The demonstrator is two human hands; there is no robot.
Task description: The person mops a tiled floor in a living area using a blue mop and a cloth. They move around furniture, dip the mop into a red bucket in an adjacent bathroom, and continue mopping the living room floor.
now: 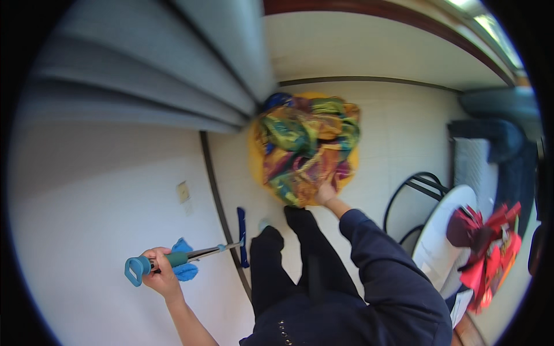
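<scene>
My left hand (163, 278) is closed around the teal grip of a flat mop (205, 252), held out beside the white wall. Its thin metal pole runs right to a narrow dark-blue head (242, 237). A fluffy light-blue cloth (186, 272) shows behind the grip; what holds it there I cannot make out. Ahead of my feet, a shiny multicoloured cloth (306, 138) lies bunched over a round yellow thing (257, 158), mostly covered. My right hand (326, 193) reaches down to the cloth's near edge, its fingers closed on the fabric, slightly blurred.
A grey curtain (156, 63) hangs at the upper left. On the right stand a round white table (444, 236) bearing red wrapped items (487, 248), a black-framed chair (398, 199) and a dark sofa (513, 167). A socket (183, 192) sits on the left wall.
</scene>
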